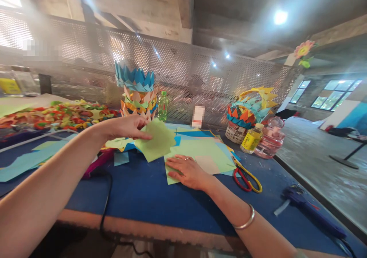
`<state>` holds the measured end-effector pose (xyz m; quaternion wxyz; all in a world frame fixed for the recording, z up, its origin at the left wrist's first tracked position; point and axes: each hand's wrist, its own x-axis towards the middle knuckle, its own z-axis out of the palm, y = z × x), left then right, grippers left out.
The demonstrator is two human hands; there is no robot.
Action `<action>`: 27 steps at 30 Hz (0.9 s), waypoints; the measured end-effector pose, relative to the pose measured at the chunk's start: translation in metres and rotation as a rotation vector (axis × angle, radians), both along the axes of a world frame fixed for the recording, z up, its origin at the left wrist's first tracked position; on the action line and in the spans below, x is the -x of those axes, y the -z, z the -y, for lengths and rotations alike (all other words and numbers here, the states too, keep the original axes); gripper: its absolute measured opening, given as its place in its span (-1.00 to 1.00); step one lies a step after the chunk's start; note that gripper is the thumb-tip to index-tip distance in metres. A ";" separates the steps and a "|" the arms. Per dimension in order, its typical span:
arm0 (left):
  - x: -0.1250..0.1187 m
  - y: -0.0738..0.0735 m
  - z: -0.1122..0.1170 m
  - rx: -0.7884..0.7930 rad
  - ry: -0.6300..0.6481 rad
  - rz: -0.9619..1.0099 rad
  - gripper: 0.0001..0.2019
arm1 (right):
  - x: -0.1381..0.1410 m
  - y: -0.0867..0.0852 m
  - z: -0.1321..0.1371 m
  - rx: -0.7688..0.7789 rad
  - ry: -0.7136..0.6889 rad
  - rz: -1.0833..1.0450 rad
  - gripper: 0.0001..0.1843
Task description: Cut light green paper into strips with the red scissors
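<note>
My left hand (129, 127) is closed on a light green paper sheet (157, 139), pinching its left edge and lifting it above the table. To the right of it, my right hand (186, 171) lies flat with fingers stretched over another green sheet (171, 177) on the blue tabletop. That sheet rests at the near left edge of a spread of green, blue and peach papers (208, 147). A pair of scissors (243, 176) with red and yellow handles lies just right of the papers.
A blue glue gun (312, 210) lies at the right, and a magenta tool (99, 162) with a black cord is at left. Folded-paper crowns (134, 78) stand stacked behind. Bottles (252, 138) and a basket (235, 132) stand back right. Colourful paper pieces (63, 114) are heaped at left.
</note>
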<state>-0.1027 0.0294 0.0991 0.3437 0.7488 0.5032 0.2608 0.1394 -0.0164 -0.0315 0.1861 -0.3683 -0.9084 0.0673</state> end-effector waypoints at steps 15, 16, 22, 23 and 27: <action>-0.003 0.014 -0.008 0.134 0.026 -0.115 -0.62 | -0.022 0.000 -0.016 -0.081 0.454 -0.228 -0.80; -0.004 0.017 -0.010 0.145 0.007 -0.095 -0.62 | -0.025 -0.001 -0.017 -0.060 0.461 -0.225 -0.79; -0.007 0.024 -0.022 0.198 -0.122 0.284 -0.71 | -0.030 0.008 -0.022 -0.056 0.484 -0.153 -0.71; -0.009 0.025 -0.023 0.222 -0.143 0.359 -0.72 | -0.028 0.010 -0.021 -0.055 0.463 -0.126 -0.67; -0.023 0.033 -0.022 0.326 -0.156 0.577 -0.74 | -0.014 0.014 -0.012 -0.023 0.325 0.001 -0.61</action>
